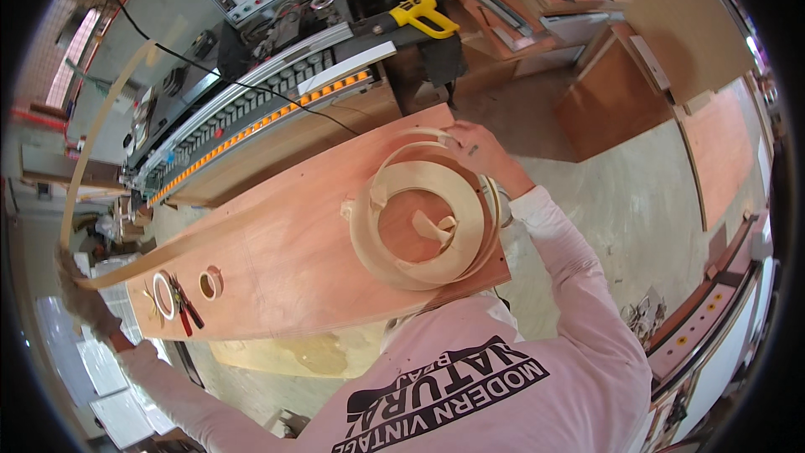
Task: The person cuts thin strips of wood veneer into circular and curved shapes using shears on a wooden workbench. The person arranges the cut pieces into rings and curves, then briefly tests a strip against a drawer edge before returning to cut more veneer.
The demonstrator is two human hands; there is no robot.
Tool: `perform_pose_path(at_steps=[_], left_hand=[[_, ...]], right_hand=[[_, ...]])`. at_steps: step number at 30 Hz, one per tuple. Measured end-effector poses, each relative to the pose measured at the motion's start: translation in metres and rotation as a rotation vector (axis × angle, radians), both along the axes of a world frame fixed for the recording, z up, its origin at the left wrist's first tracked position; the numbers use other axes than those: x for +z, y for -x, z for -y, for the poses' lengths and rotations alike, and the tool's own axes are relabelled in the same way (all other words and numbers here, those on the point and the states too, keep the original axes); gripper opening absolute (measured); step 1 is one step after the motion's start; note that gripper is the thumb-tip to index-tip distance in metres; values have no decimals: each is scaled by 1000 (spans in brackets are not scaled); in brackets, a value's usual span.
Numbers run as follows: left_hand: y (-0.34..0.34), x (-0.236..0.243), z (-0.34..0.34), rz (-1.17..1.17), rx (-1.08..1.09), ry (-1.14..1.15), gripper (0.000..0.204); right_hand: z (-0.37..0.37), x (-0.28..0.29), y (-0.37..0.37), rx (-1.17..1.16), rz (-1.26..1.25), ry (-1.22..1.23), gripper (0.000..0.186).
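A wide coil of pale edge-banding strip (453, 189) lies on a reddish plywood board (277, 260). At the coil's far right edge, my right hand (486, 151) has its fingers closed over the loose outer turns. Far out to the left, my left hand (82, 289), in a greyish glove, grips the same strip. From there one length arches up and away, and another runs back along the board toward the coil. Between the hands, on the board's left part, sit a small tape roll (210, 283), a white ring (164, 295) and red-handled pliers (191, 312).
Beyond the board stands a long edge-banding machine (260, 109) with an orange-marked rail. A yellow heat gun (423, 15) rests on its right end, and a black cable hangs across it. Plywood panels (616, 92) lean at the right, with a white-edged bench (713, 327) nearer.
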State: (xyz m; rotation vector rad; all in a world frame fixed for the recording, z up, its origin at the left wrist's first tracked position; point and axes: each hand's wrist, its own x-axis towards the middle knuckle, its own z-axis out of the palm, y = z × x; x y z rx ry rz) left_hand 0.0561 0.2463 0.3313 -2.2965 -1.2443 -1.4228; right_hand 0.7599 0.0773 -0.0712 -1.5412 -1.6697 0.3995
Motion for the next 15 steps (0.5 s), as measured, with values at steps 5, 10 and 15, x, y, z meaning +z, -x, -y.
perform_pose_path(at_steps=[5, 10, 15], left_hand=[[31, 22, 97, -656, 630, -400, 39], [24, 39, 159, -821, 921, -456, 43], [20, 41, 187, -888, 1041, -362, 48]], right_hand=[[-11, 20, 42, 28, 298, 285, 27], [-17, 12, 62, 96, 228, 57, 28], [-27, -4, 54, 137, 55, 88, 31]])
